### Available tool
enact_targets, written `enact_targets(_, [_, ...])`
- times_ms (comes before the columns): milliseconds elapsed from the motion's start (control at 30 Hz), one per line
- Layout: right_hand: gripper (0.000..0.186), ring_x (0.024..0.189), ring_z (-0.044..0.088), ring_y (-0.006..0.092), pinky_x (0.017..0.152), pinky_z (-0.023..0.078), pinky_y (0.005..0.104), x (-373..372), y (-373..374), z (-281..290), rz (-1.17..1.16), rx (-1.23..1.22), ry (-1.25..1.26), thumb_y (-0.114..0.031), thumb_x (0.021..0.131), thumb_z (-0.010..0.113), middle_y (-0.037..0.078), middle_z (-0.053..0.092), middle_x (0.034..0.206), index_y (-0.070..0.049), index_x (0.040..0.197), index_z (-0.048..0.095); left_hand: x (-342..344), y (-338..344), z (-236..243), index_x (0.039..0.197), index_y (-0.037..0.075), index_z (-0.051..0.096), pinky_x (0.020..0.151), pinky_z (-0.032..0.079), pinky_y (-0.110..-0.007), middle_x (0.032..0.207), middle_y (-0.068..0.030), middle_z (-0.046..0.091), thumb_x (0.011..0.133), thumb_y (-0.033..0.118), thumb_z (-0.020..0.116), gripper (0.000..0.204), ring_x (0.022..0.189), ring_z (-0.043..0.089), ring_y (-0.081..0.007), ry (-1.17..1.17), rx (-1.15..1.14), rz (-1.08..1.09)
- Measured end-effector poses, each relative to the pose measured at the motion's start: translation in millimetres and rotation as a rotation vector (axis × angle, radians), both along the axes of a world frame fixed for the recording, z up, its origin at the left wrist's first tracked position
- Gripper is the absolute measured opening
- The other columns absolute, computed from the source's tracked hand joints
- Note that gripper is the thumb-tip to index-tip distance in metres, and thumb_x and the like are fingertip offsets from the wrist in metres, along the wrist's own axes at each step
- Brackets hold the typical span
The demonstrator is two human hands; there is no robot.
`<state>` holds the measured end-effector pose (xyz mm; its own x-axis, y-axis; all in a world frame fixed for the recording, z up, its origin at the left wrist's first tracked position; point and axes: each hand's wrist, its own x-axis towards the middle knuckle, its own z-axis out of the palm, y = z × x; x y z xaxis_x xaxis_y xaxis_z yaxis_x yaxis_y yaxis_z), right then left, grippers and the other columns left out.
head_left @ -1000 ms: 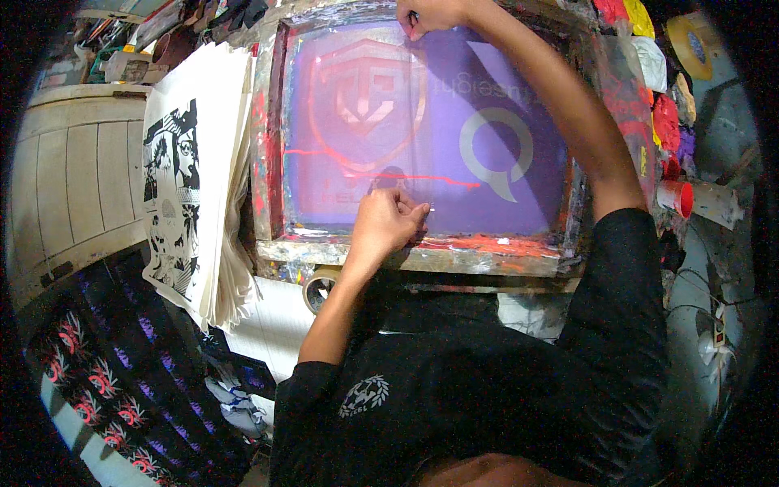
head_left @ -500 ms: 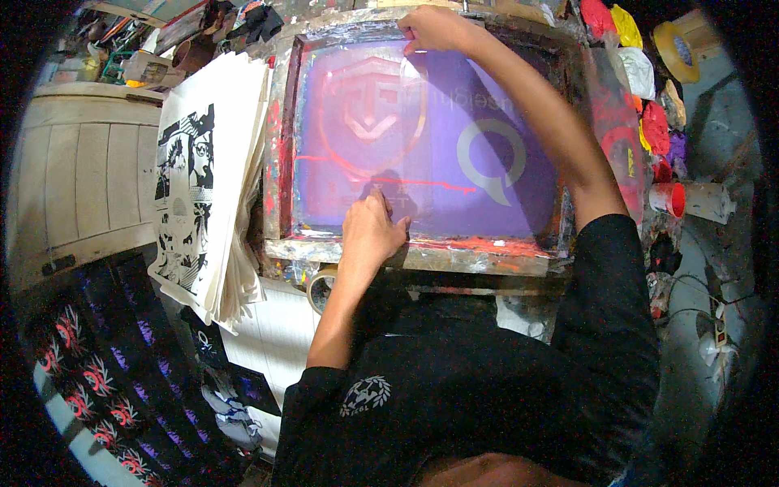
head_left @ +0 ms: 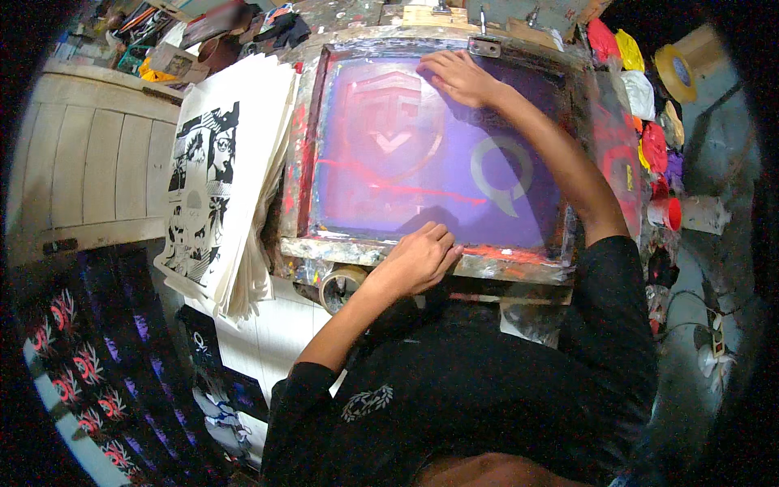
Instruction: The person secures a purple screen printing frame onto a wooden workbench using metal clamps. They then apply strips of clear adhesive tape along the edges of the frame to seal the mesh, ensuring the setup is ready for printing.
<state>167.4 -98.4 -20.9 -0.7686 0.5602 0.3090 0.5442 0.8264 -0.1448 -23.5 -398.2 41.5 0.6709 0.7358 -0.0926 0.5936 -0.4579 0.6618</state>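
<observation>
Fingers (head_left: 442, 242) of your left hand (head_left: 414, 261) lie flat, gripping nothing, on the near edge of the one purple-meshed, paint-smeared wooden printing screen (head_left: 422, 162) on the tabletop. Your right hand (head_left: 458, 77) presses open-palmed on its far end. One stack of black-printed cream sheets (head_left: 215, 178) sits left.

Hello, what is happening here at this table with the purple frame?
A person leans over a screen-printing frame with a purple mesh streaked with red ink. The left hand rests on the near edge of the frame, and the right hand lies flat on the mesh near the far edge. A stack of printed sheets lies to the left of the frame, and bags of coloured ink to its right.
</observation>
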Motion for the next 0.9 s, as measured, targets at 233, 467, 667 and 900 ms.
enact_targets(233, [0.048,0.130,0.046,0.0343,0.109,0.032,0.0465,-23.1,-89.1,21.8,-0.060,0.001,0.140,-0.030,0.095,0.053,0.019,0.052,0.138,-0.004,0.135,0.051,-58.8,-55.0,44.3,0.112,0.000,0.062,0.097,0.044,-0.043,0.116,-0.0171,0.063,0.086,0.026,0.070,0.037,0.110,0.058,-0.0333,-0.113,0.191,0.208])
enact_targets(467, [0.070,0.140,0.032,0.0386,0.113,0.022,0.0593,-67.7,-317.4,72.5,0.196,-0.469,0.139,-0.038,0.071,0.077,0.019,0.042,0.145,-0.008,0.132,0.058,-119.2,-139.0,21.0,0.112,0.003,0.062,0.095,0.043,-0.044,0.111,-0.0147,0.061,0.073,0.021,0.081,0.047,0.107,0.057,-0.0333,0.102,0.314,0.508])
enact_targets(667, [0.074,0.145,0.022,0.0353,0.115,0.018,0.0584,-97.8,-334.3,56.6,0.122,-0.436,0.115,-0.049,0.068,0.078,0.016,0.035,0.151,-0.014,0.132,0.059,-130.9,-138.7,-9.4,0.104,0.003,0.063,0.095,0.043,-0.043,0.103,-0.0087,0.063,0.076,0.009,0.067,0.029,0.098,0.059,-0.0251,0.294,0.376,0.274])
enact_targets(900, [0.037,0.140,0.030,0.0344,0.114,0.021,0.0575,-107.7,-330.9,53.7,0.171,-0.523,0.314,-0.046,0.081,0.070,0.012,0.049,0.138,-0.014,0.099,0.074,-144.4,-139.8,33.5,0.092,0.005,0.060,0.086,0.044,-0.038,0.090,-0.0081,0.058,0.077,0.008,0.061,0.016,0.086,0.057,-0.0237,0.375,0.411,0.186])
